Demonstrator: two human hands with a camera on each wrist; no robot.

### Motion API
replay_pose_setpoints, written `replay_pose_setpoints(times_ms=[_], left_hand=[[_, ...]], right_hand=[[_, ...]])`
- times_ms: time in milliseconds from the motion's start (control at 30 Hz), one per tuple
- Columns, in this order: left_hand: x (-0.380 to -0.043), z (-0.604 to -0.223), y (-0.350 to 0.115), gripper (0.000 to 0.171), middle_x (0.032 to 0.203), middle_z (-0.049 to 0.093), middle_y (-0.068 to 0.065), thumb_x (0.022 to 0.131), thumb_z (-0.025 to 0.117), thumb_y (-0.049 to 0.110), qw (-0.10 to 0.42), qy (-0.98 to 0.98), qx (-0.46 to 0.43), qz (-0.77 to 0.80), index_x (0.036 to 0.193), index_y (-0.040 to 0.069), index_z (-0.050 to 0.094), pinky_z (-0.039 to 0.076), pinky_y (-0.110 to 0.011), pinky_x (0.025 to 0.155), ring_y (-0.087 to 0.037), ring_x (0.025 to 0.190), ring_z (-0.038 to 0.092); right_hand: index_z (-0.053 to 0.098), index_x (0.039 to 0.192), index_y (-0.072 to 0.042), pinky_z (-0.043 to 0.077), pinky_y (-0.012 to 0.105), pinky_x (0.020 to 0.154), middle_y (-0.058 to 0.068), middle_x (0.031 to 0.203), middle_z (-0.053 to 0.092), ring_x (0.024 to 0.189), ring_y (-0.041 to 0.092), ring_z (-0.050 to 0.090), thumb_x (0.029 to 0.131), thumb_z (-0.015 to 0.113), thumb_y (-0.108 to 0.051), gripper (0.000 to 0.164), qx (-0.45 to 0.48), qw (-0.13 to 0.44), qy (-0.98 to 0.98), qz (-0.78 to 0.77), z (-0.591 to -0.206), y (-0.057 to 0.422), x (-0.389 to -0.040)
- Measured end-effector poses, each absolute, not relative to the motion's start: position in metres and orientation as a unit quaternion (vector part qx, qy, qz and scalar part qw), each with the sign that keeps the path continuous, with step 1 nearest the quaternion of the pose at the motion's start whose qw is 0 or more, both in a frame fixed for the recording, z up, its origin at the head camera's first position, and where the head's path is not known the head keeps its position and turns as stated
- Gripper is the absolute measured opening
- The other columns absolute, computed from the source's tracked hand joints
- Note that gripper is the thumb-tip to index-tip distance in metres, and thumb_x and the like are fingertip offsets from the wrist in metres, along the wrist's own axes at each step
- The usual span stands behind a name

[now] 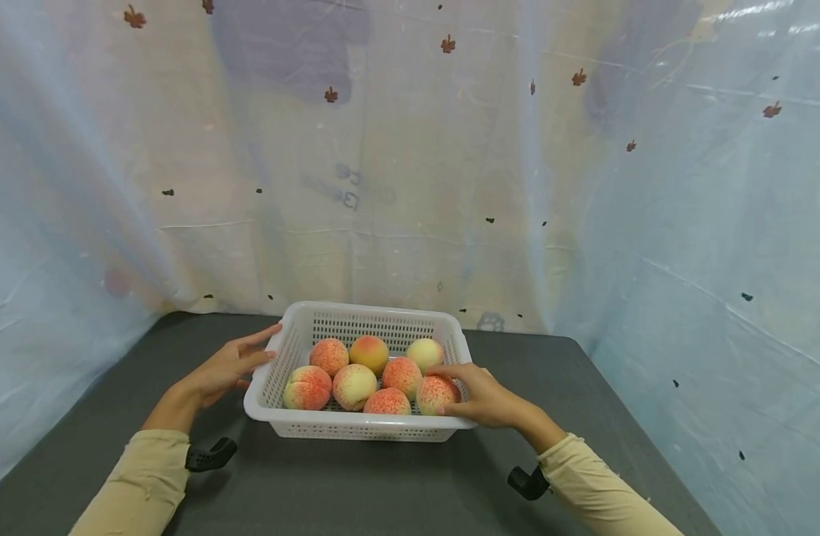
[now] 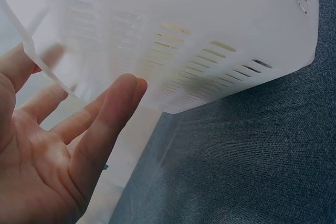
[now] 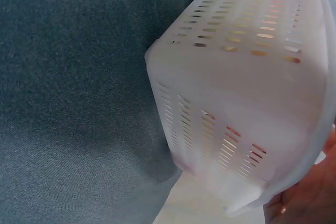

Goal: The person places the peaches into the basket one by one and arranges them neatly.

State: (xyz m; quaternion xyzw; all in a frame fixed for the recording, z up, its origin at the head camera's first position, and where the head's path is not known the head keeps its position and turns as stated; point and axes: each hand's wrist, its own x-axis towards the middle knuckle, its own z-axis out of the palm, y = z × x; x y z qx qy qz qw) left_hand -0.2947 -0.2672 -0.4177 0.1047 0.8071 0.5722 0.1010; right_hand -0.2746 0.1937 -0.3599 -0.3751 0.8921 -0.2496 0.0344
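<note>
A white slotted plastic basket holds several red-and-yellow peaches and stands on the dark table. At its left rim, my left hand touches the edge with extended fingers. The left wrist view shows this hand with its fingers spread beside the basket's outer wall. My right hand reaches over the right rim and holds the front-right peach between thumb and fingers. In the right wrist view the basket wall hides most of that hand.
Other peaches lie beside the held one, among them a pale yellow peach and a speckled peach. A patterned curtain hangs along the back and sides of the dark table. Each wrist wears a black mount.
</note>
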Motion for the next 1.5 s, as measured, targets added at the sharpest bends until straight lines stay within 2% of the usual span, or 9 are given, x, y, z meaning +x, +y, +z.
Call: replay_pose_setpoints(times_ms=[133, 300, 667, 1100, 1267, 1500], left_hand=[[-0.2951, -0.4180, -0.2674, 0.076, 0.161, 0.033, -0.026, 0.104, 0.056, 0.039, 0.099, 0.808, 0.103, 0.571, 0.164, 0.025, 0.011, 0.056, -0.057, 0.089, -0.037, 0.130, 0.057], [-0.2947, -0.4177, -0.2667, 0.077, 0.161, 0.034, -0.026, 0.104, 0.056, 0.038, 0.099, 0.808, 0.105, 0.572, 0.164, 0.025, 0.011, 0.056, -0.057, 0.089, -0.037, 0.130, 0.057], [-0.2947, -0.4193, -0.2675, 0.077, 0.161, 0.033, -0.026, 0.104, 0.056, 0.039, 0.100, 0.808, 0.101, 0.571, 0.164, 0.025, 0.011, 0.056, -0.057, 0.089, -0.037, 0.130, 0.057], [-0.2950, -0.4193, -0.2677, 0.077, 0.161, 0.033, -0.027, 0.104, 0.056, 0.038, 0.096, 0.808, 0.110, 0.571, 0.164, 0.024, 0.011, 0.055, -0.058, 0.089, -0.036, 0.130, 0.057], [-0.2953, -0.4195, -0.2679, 0.077, 0.161, 0.033, -0.027, 0.104, 0.056, 0.038, 0.097, 0.808, 0.109, 0.571, 0.165, 0.024, 0.011, 0.055, -0.059, 0.090, -0.035, 0.129, 0.058], [-0.2953, -0.4186, -0.2689, 0.077, 0.162, 0.033, -0.026, 0.104, 0.056, 0.037, 0.103, 0.804, 0.105, 0.576, 0.164, 0.025, 0.011, 0.055, -0.059, 0.091, -0.036, 0.129, 0.058]], right_hand=[[0.061, 0.141, -0.013, 0.036, 0.065, 0.102, 0.005, 0.139, 0.065, 0.127, 0.029, 0.057, 0.088, 0.080, -0.025, 0.058, -0.372, 0.030, 0.896, -0.241, -0.3596, 0.1938, -0.2740], [0.061, 0.140, -0.012, 0.036, 0.065, 0.102, 0.004, 0.140, 0.065, 0.128, 0.028, 0.057, 0.087, 0.081, -0.023, 0.058, -0.371, 0.031, 0.897, -0.239, -0.3597, 0.1931, -0.2740], [0.062, 0.140, -0.014, 0.035, 0.058, 0.100, -0.001, 0.138, 0.066, 0.127, 0.023, 0.058, 0.087, 0.080, -0.022, 0.056, -0.373, 0.040, 0.899, -0.227, -0.3600, 0.1904, -0.2759], [0.062, 0.141, -0.014, 0.036, 0.051, 0.098, 0.002, 0.140, 0.065, 0.128, 0.025, 0.059, 0.089, 0.079, -0.021, 0.055, -0.381, 0.045, 0.904, -0.191, -0.3562, 0.1905, -0.2755], [0.061, 0.142, -0.013, 0.036, 0.048, 0.096, 0.003, 0.140, 0.065, 0.125, 0.024, 0.060, 0.089, 0.078, -0.023, 0.056, -0.376, 0.048, 0.908, -0.181, -0.3557, 0.1896, -0.2756], [0.062, 0.141, -0.014, 0.033, 0.040, 0.088, 0.005, 0.136, 0.067, 0.109, 0.016, 0.060, 0.089, 0.078, -0.024, 0.055, -0.376, 0.055, 0.909, -0.172, -0.3562, 0.1895, -0.2774]])
